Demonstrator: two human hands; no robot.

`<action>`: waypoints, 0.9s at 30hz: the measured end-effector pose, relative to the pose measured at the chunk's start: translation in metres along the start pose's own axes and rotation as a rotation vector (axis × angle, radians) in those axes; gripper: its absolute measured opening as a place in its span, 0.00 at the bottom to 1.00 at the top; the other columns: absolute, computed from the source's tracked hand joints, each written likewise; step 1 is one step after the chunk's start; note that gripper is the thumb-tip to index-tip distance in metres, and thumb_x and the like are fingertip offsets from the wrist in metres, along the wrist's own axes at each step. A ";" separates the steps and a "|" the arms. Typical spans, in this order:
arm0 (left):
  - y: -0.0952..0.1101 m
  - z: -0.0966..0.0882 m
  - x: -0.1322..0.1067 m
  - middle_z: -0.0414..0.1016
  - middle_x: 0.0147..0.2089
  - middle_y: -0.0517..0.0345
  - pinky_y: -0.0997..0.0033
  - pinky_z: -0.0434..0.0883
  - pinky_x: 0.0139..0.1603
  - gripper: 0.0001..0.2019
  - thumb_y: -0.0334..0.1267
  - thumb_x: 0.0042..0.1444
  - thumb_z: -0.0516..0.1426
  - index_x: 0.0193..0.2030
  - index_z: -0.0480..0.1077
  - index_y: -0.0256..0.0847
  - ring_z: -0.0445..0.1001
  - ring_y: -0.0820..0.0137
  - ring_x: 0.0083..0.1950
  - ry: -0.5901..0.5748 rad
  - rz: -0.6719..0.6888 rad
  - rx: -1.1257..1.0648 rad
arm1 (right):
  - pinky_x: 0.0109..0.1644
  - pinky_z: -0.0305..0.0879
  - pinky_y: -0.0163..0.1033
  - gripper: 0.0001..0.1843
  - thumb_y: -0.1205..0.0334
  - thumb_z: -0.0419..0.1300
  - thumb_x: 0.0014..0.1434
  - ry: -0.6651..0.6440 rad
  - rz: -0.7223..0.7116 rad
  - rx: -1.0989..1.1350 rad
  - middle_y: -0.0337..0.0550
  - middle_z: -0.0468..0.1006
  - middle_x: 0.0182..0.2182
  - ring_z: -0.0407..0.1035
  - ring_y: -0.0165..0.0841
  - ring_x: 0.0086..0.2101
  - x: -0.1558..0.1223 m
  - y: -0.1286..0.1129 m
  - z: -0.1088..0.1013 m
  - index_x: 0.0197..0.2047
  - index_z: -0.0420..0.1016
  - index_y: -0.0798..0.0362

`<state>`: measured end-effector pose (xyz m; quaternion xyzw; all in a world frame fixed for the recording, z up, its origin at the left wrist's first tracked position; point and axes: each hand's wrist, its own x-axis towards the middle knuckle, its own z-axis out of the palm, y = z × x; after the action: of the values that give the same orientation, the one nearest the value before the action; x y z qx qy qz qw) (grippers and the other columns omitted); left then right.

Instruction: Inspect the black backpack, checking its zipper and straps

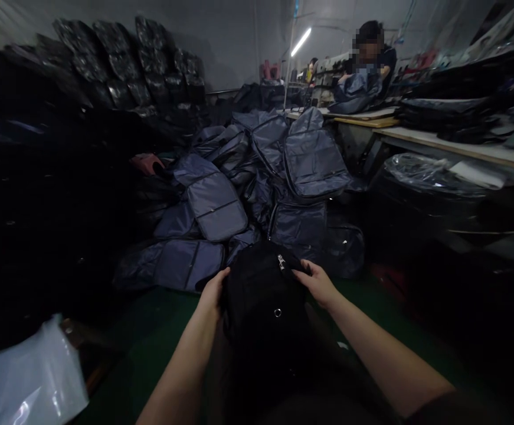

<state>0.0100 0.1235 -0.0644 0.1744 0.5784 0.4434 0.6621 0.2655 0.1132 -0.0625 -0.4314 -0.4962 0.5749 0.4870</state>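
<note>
Left hand (pixel 211 293) and right hand (pixel 319 283): fingers half-closed, gripping opposite edges of a black backpack (pixel 265 301), held in front of the person above a green floor (pixel 168 330). Metal zip pull (pixel 281 262): on backpack top. Beyond backpack: heap of navy bags (pixel 221 200), then stacked black bags (pixel 124 65). Lower left of backpack: white plastic sack (pixel 26 381). Far beyond backpack, right: co-worker (pixel 367 59), near a long table (pixel 455 144).

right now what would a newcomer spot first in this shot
A big heap of grey-blue zippered bags fills the middle of the floor. At bottom centre, the left hand and right hand hold a black bag. Behind the heap on the left, dark bundles are stacked high against the wall.
</note>
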 end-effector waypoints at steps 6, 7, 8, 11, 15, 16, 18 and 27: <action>-0.011 -0.033 -0.033 0.78 0.28 0.55 0.64 0.74 0.35 0.13 0.45 0.51 0.56 0.36 0.73 0.38 0.77 0.64 0.29 0.063 -0.016 -0.178 | 0.28 0.51 0.31 0.20 0.49 0.65 0.49 -0.086 -0.014 0.015 0.30 0.57 0.20 0.52 0.24 0.23 -0.001 0.008 0.007 0.25 0.60 0.54; -0.013 -0.038 -0.038 0.78 0.28 0.55 0.64 0.74 0.35 0.12 0.44 0.52 0.56 0.36 0.73 0.37 0.77 0.64 0.29 0.067 -0.006 -0.216 | 0.28 0.52 0.32 0.18 0.50 0.64 0.49 -0.118 -0.009 0.006 0.31 0.59 0.21 0.53 0.25 0.23 -0.002 0.007 0.007 0.26 0.63 0.54; -0.014 -0.043 -0.043 0.78 0.28 0.55 0.65 0.74 0.34 0.12 0.43 0.52 0.55 0.36 0.73 0.37 0.77 0.64 0.29 0.071 0.003 -0.257 | 0.31 0.54 0.32 0.17 0.50 0.64 0.50 -0.158 -0.010 -0.017 0.33 0.62 0.23 0.56 0.26 0.25 -0.004 0.005 0.007 0.29 0.66 0.54; -0.018 -0.056 -0.049 0.78 0.28 0.54 0.66 0.74 0.32 0.10 0.40 0.51 0.56 0.35 0.73 0.37 0.77 0.64 0.28 0.115 0.018 -0.370 | 0.39 0.59 0.35 0.15 0.51 0.63 0.51 -0.299 -0.056 -0.154 0.38 0.69 0.31 0.62 0.30 0.33 -0.011 -0.001 0.011 0.36 0.70 0.53; -0.021 -0.065 -0.049 0.78 0.28 0.54 0.64 0.74 0.32 0.10 0.40 0.51 0.56 0.35 0.73 0.37 0.77 0.63 0.28 0.151 0.023 -0.441 | 0.43 0.59 0.36 0.12 0.54 0.61 0.54 -0.361 -0.165 -0.317 0.39 0.70 0.34 0.64 0.32 0.37 -0.022 -0.001 0.022 0.37 0.70 0.53; -0.020 -0.065 -0.049 0.78 0.27 0.54 0.65 0.73 0.32 0.10 0.39 0.52 0.55 0.35 0.73 0.36 0.76 0.64 0.28 0.152 0.022 -0.449 | 0.42 0.59 0.36 0.11 0.54 0.60 0.55 -0.334 -0.177 -0.342 0.38 0.69 0.32 0.63 0.31 0.36 -0.024 0.000 0.025 0.35 0.69 0.53; -0.019 -0.065 -0.051 0.77 0.26 0.56 0.67 0.73 0.32 0.09 0.38 0.52 0.55 0.35 0.74 0.36 0.76 0.66 0.27 0.165 0.029 -0.455 | 0.37 0.57 0.34 0.12 0.54 0.58 0.57 -0.259 -0.162 -0.356 0.35 0.65 0.27 0.60 0.28 0.31 -0.024 0.005 0.028 0.30 0.68 0.54; 0.002 -0.036 -0.078 0.77 0.28 0.54 0.63 0.73 0.35 0.10 0.41 0.50 0.56 0.34 0.73 0.38 0.77 0.59 0.35 0.147 0.112 -0.337 | 0.33 0.57 0.33 0.11 0.57 0.57 0.59 -0.043 -0.211 -0.362 0.36 0.62 0.25 0.58 0.28 0.28 -0.054 0.009 0.014 0.29 0.65 0.54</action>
<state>-0.0190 0.0529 -0.0245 0.0601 0.5322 0.5819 0.6120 0.2585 0.0572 -0.0690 -0.4453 -0.6440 0.4311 0.4484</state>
